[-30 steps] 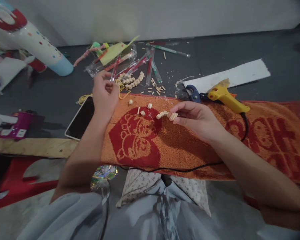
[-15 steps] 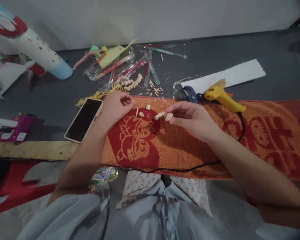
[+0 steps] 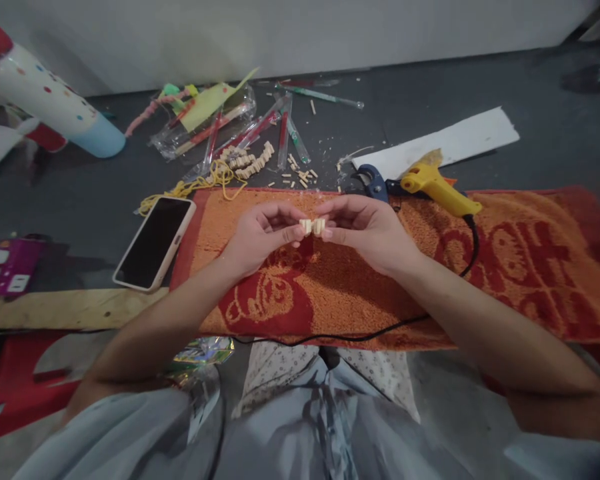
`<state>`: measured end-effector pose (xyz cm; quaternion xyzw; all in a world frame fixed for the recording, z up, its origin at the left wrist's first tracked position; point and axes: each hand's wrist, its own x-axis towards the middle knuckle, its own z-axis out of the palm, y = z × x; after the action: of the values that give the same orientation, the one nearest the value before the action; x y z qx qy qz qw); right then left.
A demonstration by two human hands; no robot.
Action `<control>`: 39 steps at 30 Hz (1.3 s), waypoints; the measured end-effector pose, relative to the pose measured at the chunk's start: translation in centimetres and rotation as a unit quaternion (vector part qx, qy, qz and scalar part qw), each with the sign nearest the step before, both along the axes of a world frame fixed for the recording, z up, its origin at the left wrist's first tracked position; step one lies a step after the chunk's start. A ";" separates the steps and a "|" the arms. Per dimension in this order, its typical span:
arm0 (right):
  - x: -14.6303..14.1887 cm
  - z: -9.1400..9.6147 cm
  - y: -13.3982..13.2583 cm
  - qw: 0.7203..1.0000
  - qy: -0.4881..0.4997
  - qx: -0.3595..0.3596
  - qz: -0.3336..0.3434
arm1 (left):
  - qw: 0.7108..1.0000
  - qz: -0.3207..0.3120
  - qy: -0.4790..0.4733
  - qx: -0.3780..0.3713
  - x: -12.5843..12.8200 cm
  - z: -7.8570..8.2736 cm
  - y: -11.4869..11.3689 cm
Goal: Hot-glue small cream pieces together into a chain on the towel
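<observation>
My left hand (image 3: 267, 233) pinches a small bundle of short wooden sticks (image 3: 306, 227) between thumb and fingers. Facing it, my right hand (image 3: 367, 230) grips a second stick bundle (image 3: 319, 227) the same way. The two bundles are held end to end, almost meeting, above an orange and red towel (image 3: 360, 287); whether they touch I cannot tell. Behind the hands lie loose cut stick pieces (image 3: 305, 176) and a curved row of joined sticks (image 3: 257, 162). My hands cover part of the towel where small pieces lay.
A yellow glue gun (image 3: 440, 185) and blue-handled cutters (image 3: 373, 181) lie at the towel's back right, near a white strip (image 3: 445, 141). On the left are a phone (image 3: 155, 243), yellow cord (image 3: 180, 190) and a spotted bottle (image 3: 65, 100). Plastic-wrapped sticks (image 3: 284, 133) lie behind.
My left hand has moved right and now holds a small stick bundle. My right hand has brought its bundle slightly left, facing the other. The whole view has shifted a little.
</observation>
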<state>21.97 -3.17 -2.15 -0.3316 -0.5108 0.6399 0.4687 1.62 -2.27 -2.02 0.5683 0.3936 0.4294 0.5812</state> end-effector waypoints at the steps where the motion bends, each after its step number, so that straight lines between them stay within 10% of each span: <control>1: 0.0 0.0 0.0 1.000 0.001 0.000 0.003 | 1.000 -0.003 0.000 0.003 0.1 0.0 -0.1; 17: -0.1 0.1 0.0 0.999 -0.038 0.031 -0.022 | 1.000 -0.004 0.012 0.020 0.1 -0.2 -0.4; 39: -0.3 0.6 -1.4 0.964 -0.130 0.212 -0.099 | 0.944 0.031 0.140 0.298 -0.4 -0.2 -0.8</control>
<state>21.67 -4.61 -1.58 -0.3538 -0.6558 0.4189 0.5189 1.27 -3.09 -2.19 0.7577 0.3423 0.4606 0.3106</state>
